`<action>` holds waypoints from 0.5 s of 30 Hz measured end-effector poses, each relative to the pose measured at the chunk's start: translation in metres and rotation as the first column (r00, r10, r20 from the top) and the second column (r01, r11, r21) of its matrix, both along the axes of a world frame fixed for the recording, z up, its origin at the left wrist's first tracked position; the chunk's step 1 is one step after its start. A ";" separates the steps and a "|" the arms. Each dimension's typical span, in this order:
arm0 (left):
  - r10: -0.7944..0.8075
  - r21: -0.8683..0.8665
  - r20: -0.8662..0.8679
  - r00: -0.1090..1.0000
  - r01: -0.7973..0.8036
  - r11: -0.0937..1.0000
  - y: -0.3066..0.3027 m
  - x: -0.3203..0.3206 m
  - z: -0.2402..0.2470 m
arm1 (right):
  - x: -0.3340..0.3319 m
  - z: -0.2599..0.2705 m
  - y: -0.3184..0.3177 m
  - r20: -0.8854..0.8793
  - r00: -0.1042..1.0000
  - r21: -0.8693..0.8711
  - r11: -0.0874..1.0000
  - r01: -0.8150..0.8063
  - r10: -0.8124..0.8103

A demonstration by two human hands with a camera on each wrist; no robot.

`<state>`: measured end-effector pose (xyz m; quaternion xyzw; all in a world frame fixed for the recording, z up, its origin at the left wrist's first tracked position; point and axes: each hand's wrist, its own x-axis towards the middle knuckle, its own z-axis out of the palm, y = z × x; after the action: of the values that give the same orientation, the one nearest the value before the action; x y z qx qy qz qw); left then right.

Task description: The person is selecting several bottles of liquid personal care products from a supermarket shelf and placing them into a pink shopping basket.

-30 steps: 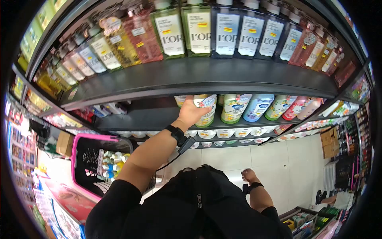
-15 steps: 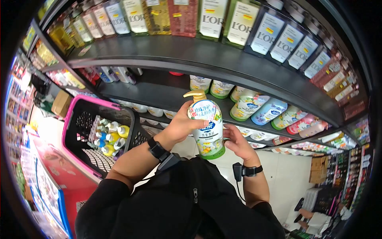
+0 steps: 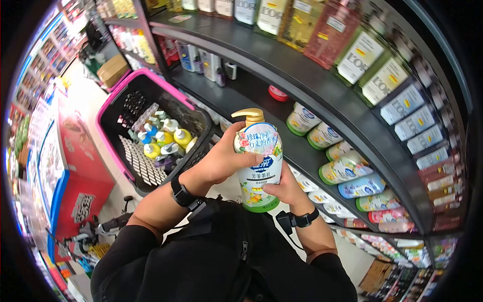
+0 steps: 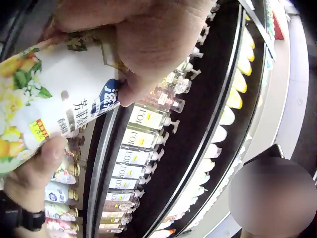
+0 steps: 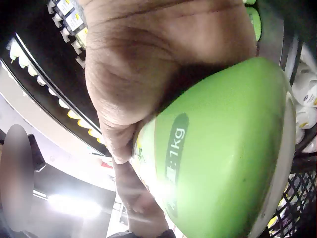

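Both hands hold a white pump bottle (image 3: 259, 173) upright in front of the body. It has a gold pump head (image 3: 248, 115), a flowered label and a green base. My left hand (image 3: 214, 160) grips its upper side, thumb across the blue logo. My right hand (image 3: 288, 187) holds the lower side, its thumb on the label front. In the left wrist view a small yellow price sticker (image 4: 39, 130) shows near the right thumb. The right wrist view looks at the green base (image 5: 223, 134), marked 1kg. Most fingers are hidden behind the bottle.
A black shopping basket with a pink rim (image 3: 166, 88) stands at the left, holding several pump bottles (image 3: 163, 137). Shelves run along the right, with similar flowered bottles (image 3: 344, 168) on the middle one and square pump bottles (image 3: 359, 53) above. A red box-like stand (image 3: 88, 176) is far left.
The left hand has brought the bottle off the shelf to the body, and the right hand has come up and taken hold of its lower part. The view has turned left.
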<state>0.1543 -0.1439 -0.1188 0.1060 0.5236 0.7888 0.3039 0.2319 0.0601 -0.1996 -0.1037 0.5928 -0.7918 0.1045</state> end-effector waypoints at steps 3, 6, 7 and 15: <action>0.050 -0.119 -0.118 0.992 -0.065 0.991 -0.023 0.006 0.003 | -0.008 0.008 -0.014 0.008 0.998 -0.003 0.998 -0.058 0.059; 0.056 -0.153 -0.219 0.974 -0.090 0.984 -0.046 0.014 0.013 | -0.014 0.016 -0.030 0.036 0.991 -0.075 0.989 -0.129 0.132; 0.064 -0.119 -0.256 0.965 -0.097 0.988 -0.055 0.015 0.010 | -0.017 0.018 -0.036 0.038 0.986 -0.103 0.982 -0.157 0.162; 0.006 -0.201 -0.494 0.869 -0.121 0.972 -0.159 -0.018 0.052 | -0.060 0.023 -0.082 -0.077 0.955 -0.034 0.956 -0.291 0.288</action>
<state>0.1360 -0.3026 -0.0670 0.2501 0.6726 0.6812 0.1450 0.1714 -0.0217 -0.1770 -0.2201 0.5565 -0.7769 0.1956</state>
